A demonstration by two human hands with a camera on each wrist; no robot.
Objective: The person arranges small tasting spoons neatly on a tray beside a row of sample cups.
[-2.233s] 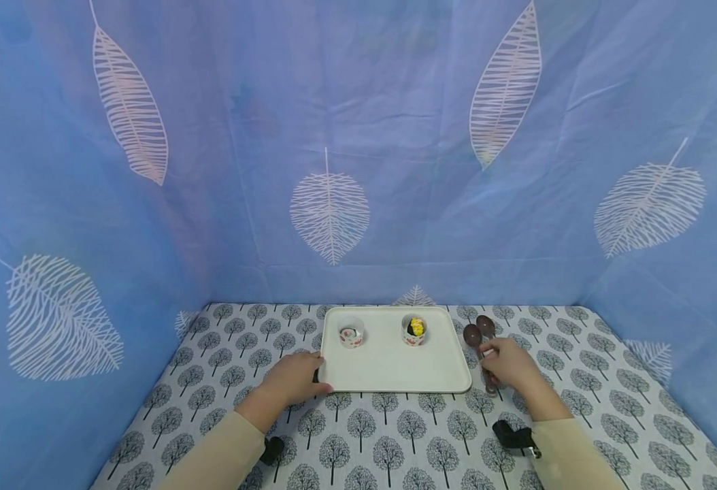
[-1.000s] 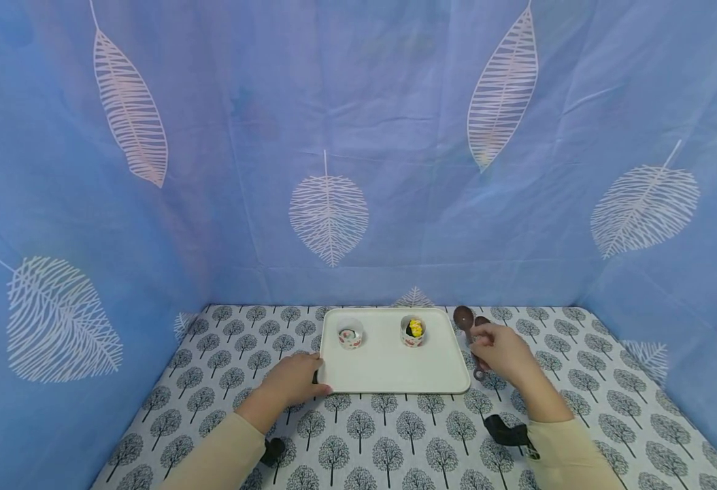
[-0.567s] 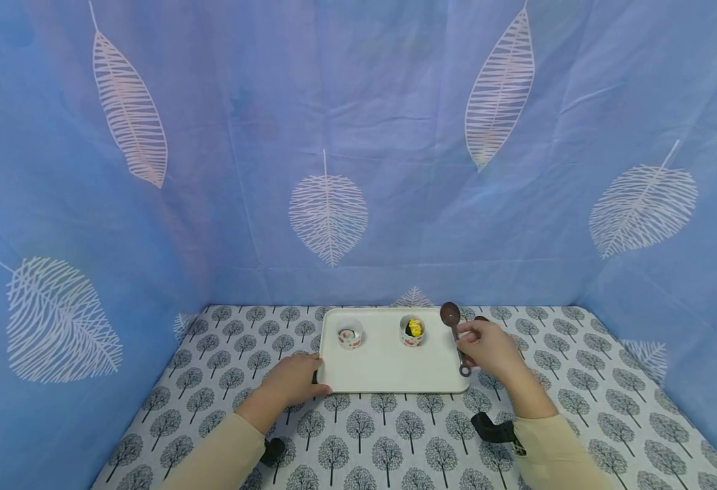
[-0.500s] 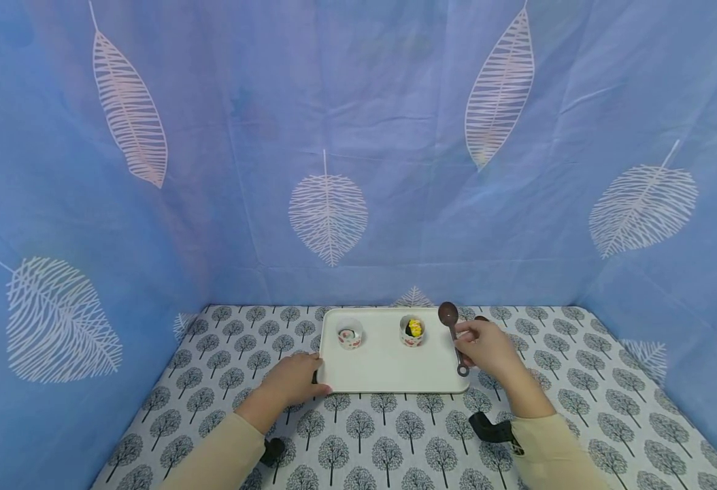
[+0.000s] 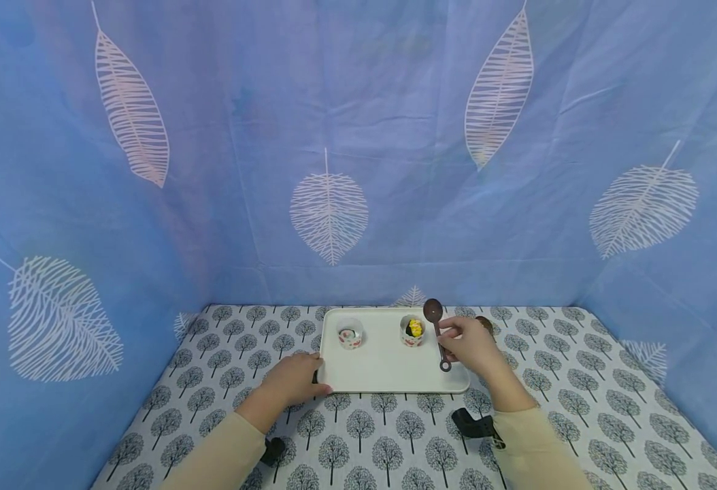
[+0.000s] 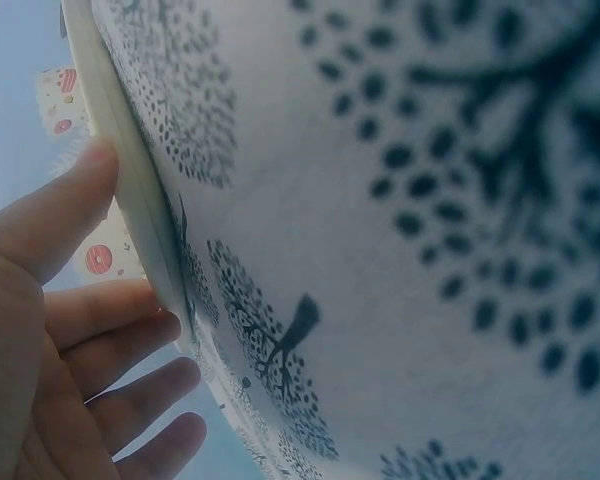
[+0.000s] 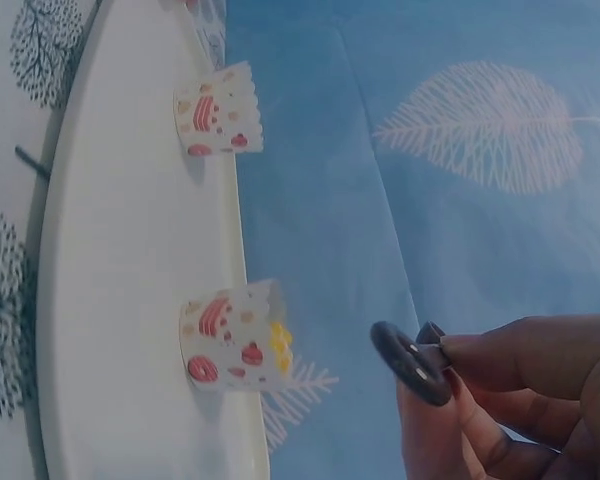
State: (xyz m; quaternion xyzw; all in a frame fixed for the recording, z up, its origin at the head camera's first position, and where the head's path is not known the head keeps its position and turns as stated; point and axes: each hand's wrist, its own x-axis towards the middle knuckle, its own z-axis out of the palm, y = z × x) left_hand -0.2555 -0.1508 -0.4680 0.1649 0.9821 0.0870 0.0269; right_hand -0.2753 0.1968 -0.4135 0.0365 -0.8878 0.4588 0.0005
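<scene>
My right hand [image 5: 470, 346] pinches a dark brown spoon [image 5: 433, 311] by its handle, above the right part of the cream tray [image 5: 389, 374]. In the right wrist view the spoon's ring end [image 7: 410, 362] points at the camera, and the thumb and fingers [image 7: 525, 355] grip it. Just left of the spoon, a patterned paper cup [image 5: 411, 339] with yellow and black contents stands on the tray. Another such cup [image 5: 350, 340], with something white and dark inside, stands at the tray's left. My left hand [image 5: 291, 378] touches the tray's left edge, thumb and fingers extended, as the left wrist view shows.
A second brown spoon [image 5: 484, 322] lies to the right of the tray, partly hidden by my right hand. The table has a tree-print cloth [image 5: 358, 449]. Blue curtains with white leaves [image 5: 329, 218] stand behind and at both sides.
My right hand has taken up one spoon from beside the tray and moved left with it, over the tray. The other spoon has stayed at the right. My left hand has kept its place.
</scene>
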